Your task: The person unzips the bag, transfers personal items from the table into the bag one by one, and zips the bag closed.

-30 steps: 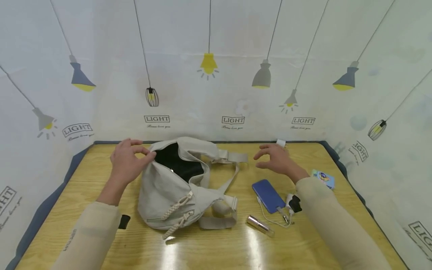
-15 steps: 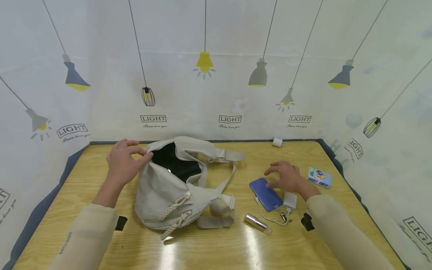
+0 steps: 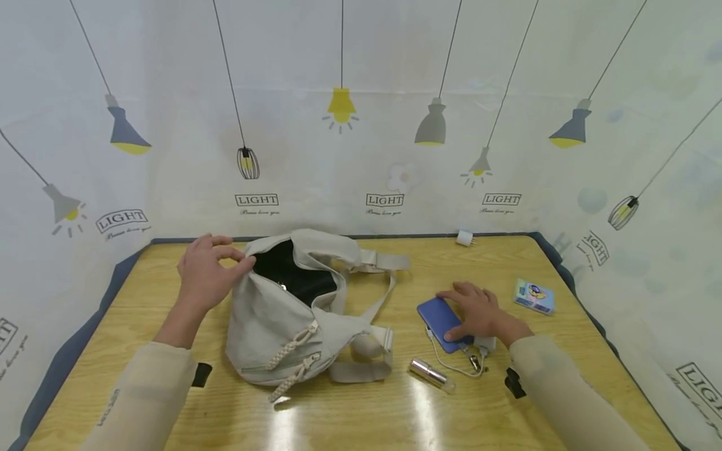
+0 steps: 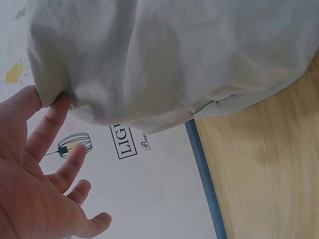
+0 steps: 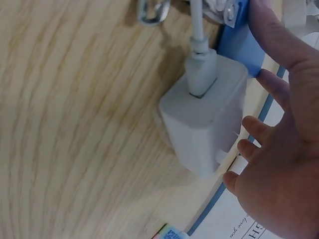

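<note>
On the wooden table (image 3: 361,419), the beige backpack (image 3: 256,341) gapes at the top; a light, steady outward pull at its rim should stop the soft mouth from sagging. The blue card holder (image 3: 437,318) lies flat to the right of it, and a lift by its 2 opposite edges, slightly tilted, would probably serve best. Its metal clip (image 3: 475,361) may trail, so the white charging cable (image 3: 464,372), running just beside the holder into the white charger (image 5: 194,112), calls for care against snagging. The person's left hand (image 3: 207,272) pinches the backpack's rim between thumb and index finger, the other 3 fingers spread loosely off the fabric. The right hand (image 3: 479,313) is parted about as far as the holder's breadth, thumb and index finger gripping its edges, the other 3 off it; whether it bears any weight cannot be told.
</note>
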{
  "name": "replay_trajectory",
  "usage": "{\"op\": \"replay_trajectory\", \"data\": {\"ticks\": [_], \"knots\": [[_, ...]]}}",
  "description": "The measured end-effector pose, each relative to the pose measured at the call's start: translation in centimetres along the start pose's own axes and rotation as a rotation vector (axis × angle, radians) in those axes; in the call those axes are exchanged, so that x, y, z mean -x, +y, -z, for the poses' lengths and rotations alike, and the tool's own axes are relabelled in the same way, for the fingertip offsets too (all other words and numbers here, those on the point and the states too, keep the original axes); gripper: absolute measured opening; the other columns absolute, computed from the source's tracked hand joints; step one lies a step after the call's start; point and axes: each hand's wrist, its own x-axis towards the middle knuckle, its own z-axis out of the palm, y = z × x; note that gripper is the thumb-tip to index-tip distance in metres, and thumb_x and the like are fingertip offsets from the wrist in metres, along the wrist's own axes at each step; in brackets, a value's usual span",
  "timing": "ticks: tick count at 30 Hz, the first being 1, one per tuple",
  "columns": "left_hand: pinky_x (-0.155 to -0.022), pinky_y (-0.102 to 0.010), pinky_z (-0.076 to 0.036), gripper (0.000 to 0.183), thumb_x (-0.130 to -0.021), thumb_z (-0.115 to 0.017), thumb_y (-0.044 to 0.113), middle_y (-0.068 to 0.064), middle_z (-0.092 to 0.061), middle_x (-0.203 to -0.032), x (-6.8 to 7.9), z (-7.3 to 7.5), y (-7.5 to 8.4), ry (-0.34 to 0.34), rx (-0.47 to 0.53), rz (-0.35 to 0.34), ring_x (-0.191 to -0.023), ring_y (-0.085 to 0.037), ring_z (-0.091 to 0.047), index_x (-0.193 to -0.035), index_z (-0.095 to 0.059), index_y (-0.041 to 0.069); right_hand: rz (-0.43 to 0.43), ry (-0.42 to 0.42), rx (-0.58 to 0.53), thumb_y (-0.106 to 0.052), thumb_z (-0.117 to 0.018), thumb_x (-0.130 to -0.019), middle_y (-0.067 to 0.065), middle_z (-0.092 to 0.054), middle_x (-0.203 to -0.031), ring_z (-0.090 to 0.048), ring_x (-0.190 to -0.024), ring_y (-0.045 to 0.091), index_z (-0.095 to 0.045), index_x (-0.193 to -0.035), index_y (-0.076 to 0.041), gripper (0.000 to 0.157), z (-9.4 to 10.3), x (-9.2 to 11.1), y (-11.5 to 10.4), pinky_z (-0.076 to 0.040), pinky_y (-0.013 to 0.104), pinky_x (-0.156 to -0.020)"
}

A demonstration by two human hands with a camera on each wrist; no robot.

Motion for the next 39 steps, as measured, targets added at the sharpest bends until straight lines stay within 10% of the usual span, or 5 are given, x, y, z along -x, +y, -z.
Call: {"op": "replay_trajectory", "data": {"ticks": [21,39], "knots": [[-0.102,-0.074,-0.017,0.029,-0.089,-0.068,0.034,-0.021,-0.053,-0.134,0.1,-0.2,-0.2,0.018,0.000,-0.009,-0.139,-0.047,-0.027,-0.085,-0.074,0.007,-0.059,0.222,0.170,-0.044,-0.070,-0.086,0.021,-0.044,-0.145,-0.035,-0.137,0.043,-0.056,-0.138,-0.017,0.061,-0.5,-2.0,0.2,-0.022,0.070,-0.106],[-0.103,-0.074,-0.015,0.028,-0.089,-0.068,0.034,-0.021,-0.052,-0.135,0.1,0.1,-0.3,0.012,-0.011,-0.001,-0.140,-0.047,-0.026,-0.084,-0.074,0.007,-0.243,0.125,-0.108,-0.043,-0.075,-0.082,0.027,-0.022,-0.156,-0.022,-0.141,0.051,-0.052,-0.135,-0.001,0.072,-0.4,-2.9,-0.2,-0.020,0.073,-0.104]]}}
